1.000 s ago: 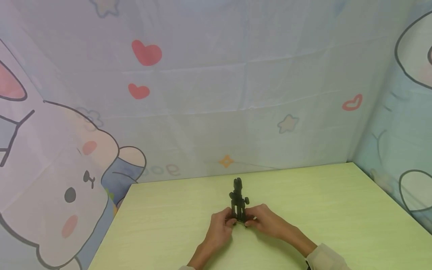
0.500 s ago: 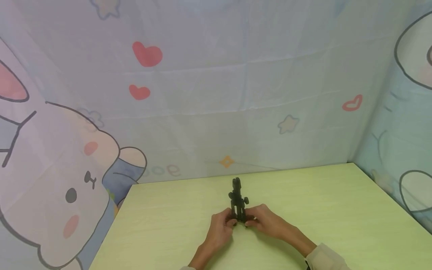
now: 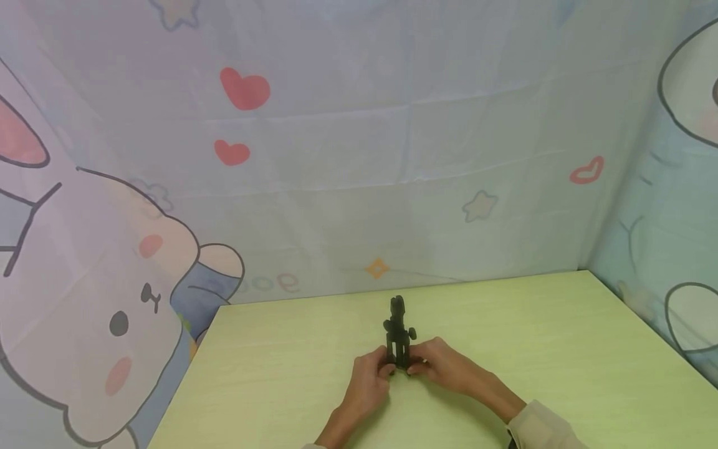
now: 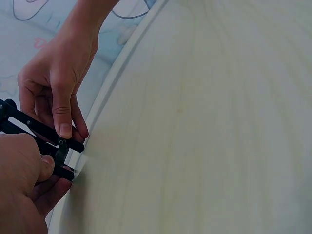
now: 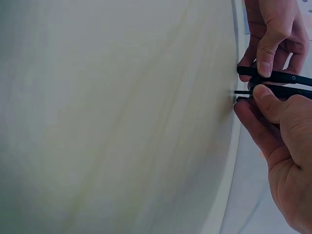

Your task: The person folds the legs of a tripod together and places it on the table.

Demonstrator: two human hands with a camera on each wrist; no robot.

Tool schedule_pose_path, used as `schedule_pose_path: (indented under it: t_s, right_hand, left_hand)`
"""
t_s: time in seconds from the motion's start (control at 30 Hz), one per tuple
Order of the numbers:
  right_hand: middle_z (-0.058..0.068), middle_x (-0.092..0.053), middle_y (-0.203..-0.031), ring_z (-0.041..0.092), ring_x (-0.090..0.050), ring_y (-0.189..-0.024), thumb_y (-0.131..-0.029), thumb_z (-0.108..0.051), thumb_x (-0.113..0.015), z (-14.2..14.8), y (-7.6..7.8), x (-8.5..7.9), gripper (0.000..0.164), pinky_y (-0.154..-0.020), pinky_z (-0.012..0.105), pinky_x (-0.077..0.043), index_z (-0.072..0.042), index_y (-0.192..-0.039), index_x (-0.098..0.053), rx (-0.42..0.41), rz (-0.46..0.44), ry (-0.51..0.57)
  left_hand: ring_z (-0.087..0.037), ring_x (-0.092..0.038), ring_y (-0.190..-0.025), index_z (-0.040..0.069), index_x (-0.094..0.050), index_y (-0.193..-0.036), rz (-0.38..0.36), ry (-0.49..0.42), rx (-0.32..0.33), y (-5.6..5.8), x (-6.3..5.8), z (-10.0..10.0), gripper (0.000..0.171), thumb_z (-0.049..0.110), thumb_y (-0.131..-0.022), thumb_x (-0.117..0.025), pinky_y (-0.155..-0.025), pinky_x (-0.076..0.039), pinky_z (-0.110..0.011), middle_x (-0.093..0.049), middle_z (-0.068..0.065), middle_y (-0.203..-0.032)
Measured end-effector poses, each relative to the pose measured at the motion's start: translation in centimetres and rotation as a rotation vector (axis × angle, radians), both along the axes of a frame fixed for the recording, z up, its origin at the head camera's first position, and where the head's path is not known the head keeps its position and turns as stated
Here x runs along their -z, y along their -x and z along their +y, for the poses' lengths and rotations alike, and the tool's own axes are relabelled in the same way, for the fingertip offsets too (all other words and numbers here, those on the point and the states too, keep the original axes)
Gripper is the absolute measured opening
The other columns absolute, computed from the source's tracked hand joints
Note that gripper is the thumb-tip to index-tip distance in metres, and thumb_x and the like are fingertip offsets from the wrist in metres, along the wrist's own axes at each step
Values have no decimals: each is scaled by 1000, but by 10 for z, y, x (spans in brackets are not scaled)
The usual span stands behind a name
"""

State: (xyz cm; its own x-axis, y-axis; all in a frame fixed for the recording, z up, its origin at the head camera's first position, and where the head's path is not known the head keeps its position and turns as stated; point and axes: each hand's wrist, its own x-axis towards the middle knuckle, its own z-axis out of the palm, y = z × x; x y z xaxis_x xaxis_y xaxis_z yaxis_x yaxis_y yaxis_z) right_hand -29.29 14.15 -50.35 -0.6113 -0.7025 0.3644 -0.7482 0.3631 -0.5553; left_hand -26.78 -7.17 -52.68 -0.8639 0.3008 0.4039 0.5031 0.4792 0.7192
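A small black tripod with folded legs and side knobs is between my two hands over the middle of the table. My left hand pinches the foot end of one leg between thumb and fingers. On the other side, my right hand pinches another leg's foot end the same way. In the left wrist view, a short hinged brace links the tripod legs near their ends. The right wrist view has the leg ends close together, partly covered by thumbs and fingers.
The pale yellow-green table reaches back to a hanging cloth printed with hearts and stars. More printed cloth stands at the left and right sides. A light sleeve covers the right forearm.
The tripod has shifted very slightly, a little to the left and then back to the right. Both hands keep their hold on the leg ends.
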Motion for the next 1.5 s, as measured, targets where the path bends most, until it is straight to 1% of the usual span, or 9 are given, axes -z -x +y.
schedule_pose_path:
  t_s: [0.43, 0.63, 0.73, 0.87, 1.07, 1.2, 1.3, 1.43, 1.5]
  right_hand:
    - [-4, -77, -94, -1, -66, -84, -91, -2, -77, 5, 8, 2, 9, -76, 20, -58, -6, -99, -77, -53, 72, -31]
    - [-1, -78, -98, 6, -71, -91, -90, 1, -77, 12, 7, 4, 18, -80, 23, -59, -6, -106, -76, -32, 87, -7]
    - [1, -78, -102, 10, -73, -96, -90, 4, -76, 15, 7, 4, 23, -83, 25, -60, -6, -111, -75, -18, 72, 10]
    - [4, -78, -102, 13, -74, -94, -90, 4, -75, 17, 6, 6, 24, -83, 26, -60, -5, -112, -74, -6, 34, 30]
    - [4, -78, -98, 8, -73, -86, -91, 0, -77, 17, 3, 11, 19, -80, 27, -61, -7, -108, -74, 21, -41, 70]
    - [1, -78, -94, 6, -72, -83, -93, -6, -77, 16, -1, 11, 12, -76, 27, -61, -7, -104, -73, 50, -86, 108]
    - [1, -77, -92, 8, -72, -82, -95, -9, -77, 13, -2, 11, 10, -75, 26, -61, -6, -103, -73, 67, -117, 132]
    - [1, -77, -90, 9, -73, -81, -96, -11, -76, 9, -3, 11, 11, -74, 25, -61, -5, -103, -73, 82, -146, 147]
    - [0, -77, -89, 9, -72, -80, -95, -11, -77, 7, -4, 11, 11, -74, 26, -61, -5, -103, -73, 90, -148, 155]
  left_hand:
    - [-7, -58, -72, 3, -68, -92, 5, 13, 7, -1, -5, 2, 15, -12, -91, -66, -66, -51, -23, -76, -8, -88]
    - [-12, -70, -80, 4, -70, -92, -3, -29, 10, -3, 0, 7, 12, -8, -92, -69, -70, -56, -25, -76, -7, -89]
    - [-15, -74, -85, 4, -70, -94, -15, -47, 13, -5, 2, 10, 10, -5, -93, -70, -73, -59, -26, -76, -6, -91]
    - [-18, -75, -88, 3, -71, -97, -37, -59, 20, -7, 0, 11, 9, -5, -94, -70, -76, -60, -28, -77, -7, -94]
    - [-16, -73, -93, 2, -71, -109, -113, -41, 71, -9, -6, 5, 14, -2, -96, -68, -81, -60, -27, -76, -9, -102]
    - [-17, -72, -95, 1, -67, -118, -193, 3, 127, -9, -20, 0, 20, 4, -99, -68, -82, -59, -26, -74, -11, -107]
    - [-22, -73, -97, -1, -61, -128, -234, 59, 159, -9, -37, -6, 29, 9, -101, -67, -82, -59, -28, -73, -15, -111]
    - [-34, -70, -109, -2, -51, -142, -208, 215, 174, -7, -71, -15, 44, 15, -104, -64, -88, -59, -38, -68, -21, -124]
    - [-37, -66, -115, -3, -48, -146, -170, 296, 186, -5, -90, -20, 47, 16, -105, -63, -93, -57, -43, -64, -22, -131]
